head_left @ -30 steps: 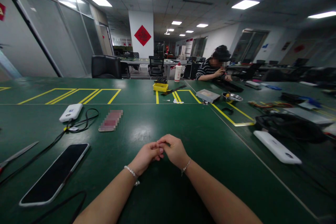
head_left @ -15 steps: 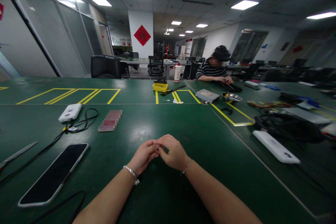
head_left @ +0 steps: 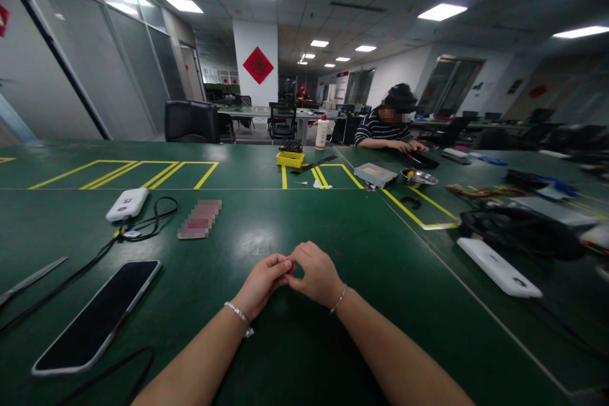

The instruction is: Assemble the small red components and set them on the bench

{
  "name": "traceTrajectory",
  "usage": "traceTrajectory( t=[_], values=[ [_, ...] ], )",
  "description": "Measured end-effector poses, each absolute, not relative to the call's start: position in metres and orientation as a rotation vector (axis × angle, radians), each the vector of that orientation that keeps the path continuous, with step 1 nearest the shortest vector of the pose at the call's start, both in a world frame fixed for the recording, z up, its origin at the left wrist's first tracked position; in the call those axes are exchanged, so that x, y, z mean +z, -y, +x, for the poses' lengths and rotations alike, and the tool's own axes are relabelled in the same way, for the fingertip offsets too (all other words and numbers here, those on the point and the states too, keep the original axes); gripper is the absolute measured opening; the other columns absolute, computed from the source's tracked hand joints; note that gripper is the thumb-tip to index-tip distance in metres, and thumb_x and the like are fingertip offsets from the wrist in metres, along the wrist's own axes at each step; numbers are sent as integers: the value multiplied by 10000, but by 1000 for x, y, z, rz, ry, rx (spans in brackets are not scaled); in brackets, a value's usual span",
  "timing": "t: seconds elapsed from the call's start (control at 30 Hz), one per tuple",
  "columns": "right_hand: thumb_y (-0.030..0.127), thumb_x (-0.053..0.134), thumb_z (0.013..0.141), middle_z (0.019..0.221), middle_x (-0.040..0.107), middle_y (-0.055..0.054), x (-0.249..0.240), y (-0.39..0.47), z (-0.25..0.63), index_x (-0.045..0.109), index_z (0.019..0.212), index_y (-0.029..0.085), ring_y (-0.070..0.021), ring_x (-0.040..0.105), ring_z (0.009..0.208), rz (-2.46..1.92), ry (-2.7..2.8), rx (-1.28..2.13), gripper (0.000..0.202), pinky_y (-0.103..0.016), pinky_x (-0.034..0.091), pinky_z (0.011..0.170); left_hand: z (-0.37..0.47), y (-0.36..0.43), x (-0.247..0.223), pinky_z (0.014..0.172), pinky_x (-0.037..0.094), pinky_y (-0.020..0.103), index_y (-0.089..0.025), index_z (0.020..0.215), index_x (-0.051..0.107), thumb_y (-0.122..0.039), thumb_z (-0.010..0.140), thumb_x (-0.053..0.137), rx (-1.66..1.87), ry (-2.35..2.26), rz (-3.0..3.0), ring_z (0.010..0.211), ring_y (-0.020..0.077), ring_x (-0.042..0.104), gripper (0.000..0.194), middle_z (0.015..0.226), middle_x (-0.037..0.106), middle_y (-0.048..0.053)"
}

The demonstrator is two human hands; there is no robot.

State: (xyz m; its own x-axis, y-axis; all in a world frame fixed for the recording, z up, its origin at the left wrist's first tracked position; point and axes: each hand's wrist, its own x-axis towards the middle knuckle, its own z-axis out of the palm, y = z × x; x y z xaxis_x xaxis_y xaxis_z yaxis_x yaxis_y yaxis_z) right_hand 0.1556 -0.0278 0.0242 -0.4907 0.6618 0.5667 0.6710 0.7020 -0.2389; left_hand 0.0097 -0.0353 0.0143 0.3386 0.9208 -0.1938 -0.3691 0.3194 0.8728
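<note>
Above the green table [head_left: 228,342], my left hand [head_left: 264,282] and my right hand [head_left: 316,274] meet at the fingertips. Both are closed in a pinch, thumbs near each other. Whatever lies between the fingers, if anything, is hidden or too small to name. A silvery bracelet circles each wrist. To the left of my hands lies a phone [head_left: 99,317] with a dark screen and a pale case. A blurred-out reddish rectangle [head_left: 200,219] rests flat beyond it.
At left are scissors [head_left: 33,279] and a white power bank [head_left: 127,204] with a black cable. Another white device [head_left: 498,268] lies at right. Farther back stand a yellow tray [head_left: 290,158], a grey box [head_left: 375,174] and a bottle [head_left: 321,133]. A person [head_left: 387,124] works across the table.
My fingers have shifted slightly: the left thumb now lies higher, over the fingertips, and the right fingers have curled a little. My arms stay almost in place.
</note>
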Motion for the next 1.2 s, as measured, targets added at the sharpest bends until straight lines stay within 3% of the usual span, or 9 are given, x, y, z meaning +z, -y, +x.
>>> traceTrajectory(
  t=[0.3,0.5,0.67,1.2],
  values=[
    [243,522,670,683,518,-11,24,31,154,479,694,199,-143,473,671,-1072,2263,-49,66,-250,363,613,10,35,15,589,388,191,-113,640,570,-234,652,656,945,-770,878,584,75,498,149,630,567,6],
    [252,530,662,631,504,2,29,31,156,461,637,195,-117,465,589,-1169,2212,-44,93,-225,343,555,9,37,18,681,416,237,-112,750,615,-264,682,626,938,-717,869,681,115,545,167,756,612,47],
    [236,527,661,669,525,3,30,31,157,493,696,189,-109,484,610,-1171,2197,44,68,-208,355,568,9,36,16,676,417,233,-115,723,621,-248,684,626,951,-748,849,653,104,543,139,723,610,37],
    [252,530,619,570,476,24,34,34,155,459,600,193,-95,426,513,-1169,2115,7,95,-209,309,496,5,36,15,749,408,255,-92,839,645,-230,760,550,849,-521,782,736,134,583,186,807,649,89]
  ],
)
